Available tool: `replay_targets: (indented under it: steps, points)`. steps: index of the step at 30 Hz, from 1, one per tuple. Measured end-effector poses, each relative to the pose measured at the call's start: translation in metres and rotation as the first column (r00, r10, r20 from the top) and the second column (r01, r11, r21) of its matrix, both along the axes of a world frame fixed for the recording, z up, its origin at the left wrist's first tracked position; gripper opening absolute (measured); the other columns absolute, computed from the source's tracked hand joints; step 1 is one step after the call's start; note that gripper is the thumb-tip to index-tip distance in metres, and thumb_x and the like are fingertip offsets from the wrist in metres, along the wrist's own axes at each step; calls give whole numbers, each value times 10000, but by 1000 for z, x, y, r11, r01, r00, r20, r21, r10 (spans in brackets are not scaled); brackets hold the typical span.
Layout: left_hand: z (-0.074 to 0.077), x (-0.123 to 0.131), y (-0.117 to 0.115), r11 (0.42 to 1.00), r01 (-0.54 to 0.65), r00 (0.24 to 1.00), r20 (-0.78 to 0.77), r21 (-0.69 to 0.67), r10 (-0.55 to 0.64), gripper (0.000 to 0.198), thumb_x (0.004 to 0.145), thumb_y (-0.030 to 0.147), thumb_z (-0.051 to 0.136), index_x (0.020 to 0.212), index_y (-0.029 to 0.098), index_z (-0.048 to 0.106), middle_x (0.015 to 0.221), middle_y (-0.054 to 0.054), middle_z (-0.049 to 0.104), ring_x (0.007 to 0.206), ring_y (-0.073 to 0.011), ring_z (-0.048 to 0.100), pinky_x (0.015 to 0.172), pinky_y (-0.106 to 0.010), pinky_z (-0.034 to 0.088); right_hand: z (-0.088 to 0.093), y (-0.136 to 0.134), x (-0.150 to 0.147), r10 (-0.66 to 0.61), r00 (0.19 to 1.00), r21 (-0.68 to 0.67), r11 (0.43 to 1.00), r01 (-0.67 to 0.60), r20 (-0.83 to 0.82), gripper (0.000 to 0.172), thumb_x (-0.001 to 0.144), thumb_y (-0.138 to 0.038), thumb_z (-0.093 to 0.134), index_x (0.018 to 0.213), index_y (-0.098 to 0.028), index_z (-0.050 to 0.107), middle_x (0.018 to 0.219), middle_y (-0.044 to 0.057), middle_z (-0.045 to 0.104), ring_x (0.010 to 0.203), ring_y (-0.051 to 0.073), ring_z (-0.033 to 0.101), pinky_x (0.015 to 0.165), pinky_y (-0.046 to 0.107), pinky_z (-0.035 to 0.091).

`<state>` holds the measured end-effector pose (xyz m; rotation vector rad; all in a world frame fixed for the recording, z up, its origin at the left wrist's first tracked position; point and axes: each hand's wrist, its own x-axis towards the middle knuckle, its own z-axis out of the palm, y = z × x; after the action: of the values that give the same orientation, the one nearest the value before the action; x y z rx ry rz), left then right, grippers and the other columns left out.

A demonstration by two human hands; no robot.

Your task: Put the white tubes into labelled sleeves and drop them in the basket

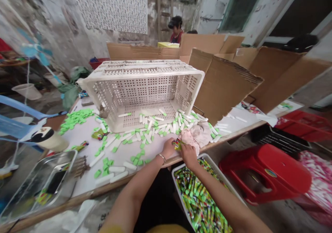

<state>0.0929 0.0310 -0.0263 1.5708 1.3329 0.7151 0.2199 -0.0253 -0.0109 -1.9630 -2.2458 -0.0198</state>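
Left hand [168, 148] and right hand [188, 156], both closed, grip a small green-and-yellow printed packet [177, 144]; its label is unreadable.

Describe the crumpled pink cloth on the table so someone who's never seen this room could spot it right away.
Start at the big white perforated plastic crate lying on its side on the long white-topped table. Near the table's front edge, just past the crate's right corner, sits the cloth. It is a crumpled pale pink heap beside the person's right hand, soft fabric among scattered white tubes and green caps.
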Motion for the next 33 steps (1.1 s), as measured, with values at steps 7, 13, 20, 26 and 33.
replay_targets:
  steps: [7,13,20,26,33]
  points:
    - [9,3,15,975,117,964,-257,188,-66,212,705,75,515,865,168,619,808,-50,588,882,-215,490,865,-366,336,5,18,17,-103,992,-98,990,96,-67,155,789,-197,507,896,-176,617,906,57,609,872,175,534,720,256,345]
    - [16,-6,12,897,300,880,-457,324,-129,270,753,120,514,966,225,643,1017,-60,550,1015,-241,385,897,-388,275,4,19,12,-54,997,-76,996,49,-61,130,795,-154,486,821,-161,614,869,70,612,872,195,516,717,277,323]
    - [16,-18,5,791,491,782,-585,365,-216,212,794,128,472,893,204,643,992,-77,553,1001,-235,382,867,-384,273,2,11,17,58,994,8,998,-57,-94,191,861,-245,430,909,-174,601,886,72,587,889,195,498,759,285,323]
    - [21,-26,6,885,359,852,-492,298,-180,181,784,122,466,856,181,621,893,-58,589,940,-214,455,853,-346,305,6,25,43,-255,967,-60,965,254,-15,310,855,-300,446,1101,-132,533,1038,133,541,943,226,503,748,292,363]
    - [34,-41,-3,929,274,903,-398,247,-161,202,820,211,409,874,153,594,768,-37,616,703,-163,536,645,-249,377,19,35,50,-213,977,-173,962,212,13,252,840,-102,387,964,-117,606,915,120,619,805,184,574,681,267,377]
